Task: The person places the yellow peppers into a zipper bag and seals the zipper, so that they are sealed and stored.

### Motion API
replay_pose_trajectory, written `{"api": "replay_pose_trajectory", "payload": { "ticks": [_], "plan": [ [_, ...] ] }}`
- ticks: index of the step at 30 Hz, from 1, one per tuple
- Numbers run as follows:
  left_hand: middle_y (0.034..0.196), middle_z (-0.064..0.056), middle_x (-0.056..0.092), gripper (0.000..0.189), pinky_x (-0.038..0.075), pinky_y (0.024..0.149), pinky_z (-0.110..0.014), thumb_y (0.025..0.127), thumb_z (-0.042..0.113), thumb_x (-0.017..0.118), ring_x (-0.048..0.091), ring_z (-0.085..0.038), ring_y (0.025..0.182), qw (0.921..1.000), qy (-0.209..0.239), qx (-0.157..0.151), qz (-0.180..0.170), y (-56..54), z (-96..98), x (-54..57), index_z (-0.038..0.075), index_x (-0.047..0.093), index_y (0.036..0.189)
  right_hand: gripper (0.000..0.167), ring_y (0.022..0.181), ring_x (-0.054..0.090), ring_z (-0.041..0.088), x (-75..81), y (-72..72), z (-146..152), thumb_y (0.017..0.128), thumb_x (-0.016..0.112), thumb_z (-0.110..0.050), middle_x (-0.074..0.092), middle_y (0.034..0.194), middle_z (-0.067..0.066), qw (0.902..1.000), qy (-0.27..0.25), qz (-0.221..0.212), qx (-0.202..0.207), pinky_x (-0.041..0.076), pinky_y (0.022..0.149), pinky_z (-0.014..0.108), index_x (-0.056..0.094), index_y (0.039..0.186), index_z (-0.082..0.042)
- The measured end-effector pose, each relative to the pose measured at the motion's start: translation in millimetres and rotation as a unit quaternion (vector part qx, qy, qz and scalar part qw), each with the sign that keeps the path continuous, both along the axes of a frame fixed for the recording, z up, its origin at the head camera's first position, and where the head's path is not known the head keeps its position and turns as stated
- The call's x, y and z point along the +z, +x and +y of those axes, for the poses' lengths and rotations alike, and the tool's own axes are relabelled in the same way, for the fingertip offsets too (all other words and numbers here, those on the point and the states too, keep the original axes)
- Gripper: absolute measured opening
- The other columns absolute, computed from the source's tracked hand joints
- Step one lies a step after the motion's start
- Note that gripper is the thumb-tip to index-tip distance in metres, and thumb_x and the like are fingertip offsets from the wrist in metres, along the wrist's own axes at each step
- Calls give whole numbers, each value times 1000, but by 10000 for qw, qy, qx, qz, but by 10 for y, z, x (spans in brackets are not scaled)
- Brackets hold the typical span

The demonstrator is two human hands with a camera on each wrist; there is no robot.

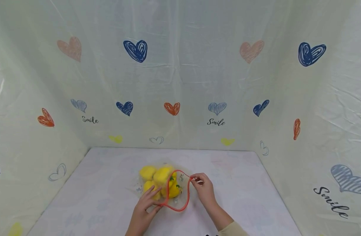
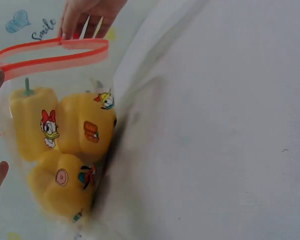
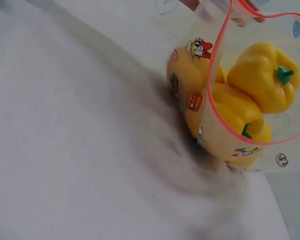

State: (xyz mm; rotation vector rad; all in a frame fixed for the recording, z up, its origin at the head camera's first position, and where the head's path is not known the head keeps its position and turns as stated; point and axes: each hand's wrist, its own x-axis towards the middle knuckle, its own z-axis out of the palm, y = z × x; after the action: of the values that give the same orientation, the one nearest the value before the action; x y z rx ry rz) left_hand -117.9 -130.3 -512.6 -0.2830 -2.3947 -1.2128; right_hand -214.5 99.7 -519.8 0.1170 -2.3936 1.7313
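A clear zip bag (image 1: 188,196) with a red-orange rim and small cartoon prints lies on the table, its mouth spread wide toward me. Inside it are several yellow bell peppers (image 1: 162,175) with green stems, seen closer as a pepper (image 2: 32,120) in the left wrist view and a pepper (image 3: 262,75) in the right wrist view. At the left corner of the mouth, my left hand (image 1: 143,209) pinches the rim, other fingers spread along the bag's side. The opposite corner is pinched by my right hand (image 1: 205,190) between thumb and fingertips.
The white table (image 1: 109,183) carries the bag near its middle. A pale plastic sheet (image 1: 180,82) printed with hearts and "Smile" forms walls behind and on both sides of the table.
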Motion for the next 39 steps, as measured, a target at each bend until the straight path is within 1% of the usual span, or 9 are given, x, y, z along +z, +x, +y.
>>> {"api": "replay_pose_trajectory", "payload": {
  "ticks": [4, 7, 13, 17, 22, 27, 31, 33, 39],
  "plan": [
    [127, 6, 64, 38, 37, 102, -19, 67, -5, 84, 53, -23, 125, 9992, 353, 137, 125, -3, -46, 66, 28, 71, 81, 12, 85, 58, 16, 14, -22, 39, 87, 70, -1, 63, 93, 0, 9994, 3, 338, 96, 51, 76, 27, 71, 95, -11],
    [125, 5, 65, 37, 34, 98, -9, 68, -7, 82, 56, -22, 121, 9980, 570, 134, 230, -8, -71, 116, 25, 71, 83, 13, 87, 58, 17, 32, -42, 69, 86, 70, 0, 64, 94, 0, 9982, -10, 587, 144, 50, 77, 28, 71, 94, -11],
    [109, 1, 71, 32, 44, 89, -11, 72, -11, 78, 66, -22, 104, 9937, 950, 7, 597, -48, -85, 217, 16, 73, 88, 15, 92, 58, 18, 82, -84, 126, 85, 71, 2, 66, 97, 0, 9957, -86, 908, 174, 49, 82, 33, 71, 94, -10],
    [98, 0, 73, 32, 47, 84, -11, 73, -12, 76, 69, -23, 94, 9908, 1060, 41, 837, -79, -63, 331, 14, 74, 91, 15, 100, 60, 18, 145, -102, 167, 87, 70, 0, 67, 103, -1, 9964, -191, 787, 253, 48, 91, 40, 70, 98, -10],
    [93, 1, 74, 27, 45, 86, -10, 76, -12, 73, 70, -18, 90, 9904, 1099, 194, 810, -107, -30, 509, 11, 73, 91, 14, 110, 58, 22, 301, -87, 204, 91, 67, -2, 68, 111, 2, 9967, -402, 568, 418, 43, 98, 49, 68, 103, -8],
    [96, 6, 73, 25, 45, 88, -12, 81, -8, 72, 69, -13, 92, 9904, 1058, 53, 889, -183, -69, 540, 13, 72, 94, 9, 110, 58, 26, 638, 36, 217, 93, 63, 0, 69, 113, 10, 9971, -393, 470, 456, 45, 97, 38, 65, 102, -1],
    [97, 7, 73, 22, 49, 84, -15, 83, -7, 71, 68, -14, 92, 9898, 1038, -65, 977, -211, -74, 626, 12, 70, 94, 9, 109, 59, 24, 597, -55, 284, 94, 63, -3, 69, 113, 6, 9965, -355, 579, 487, 46, 96, 37, 65, 102, -4],
    [95, 7, 73, 21, 50, 81, -16, 83, -8, 71, 68, -15, 90, 9894, 1060, 12, 989, -228, -64, 675, 11, 69, 93, 9, 109, 58, 22, 550, -120, 321, 94, 64, -6, 69, 113, 4, 9959, -389, 636, 508, 44, 98, 42, 65, 103, -6],
    [91, 2, 72, 13, 51, 78, -16, 86, -3, 70, 66, -13, 85, 9897, 1099, 443, 801, -274, -44, 812, 7, 67, 94, 9, 108, 58, 24, 695, -95, 403, 95, 63, -8, 69, 112, 6, 9943, -338, 827, 574, 43, 97, 47, 63, 103, -6]
  ]
}}
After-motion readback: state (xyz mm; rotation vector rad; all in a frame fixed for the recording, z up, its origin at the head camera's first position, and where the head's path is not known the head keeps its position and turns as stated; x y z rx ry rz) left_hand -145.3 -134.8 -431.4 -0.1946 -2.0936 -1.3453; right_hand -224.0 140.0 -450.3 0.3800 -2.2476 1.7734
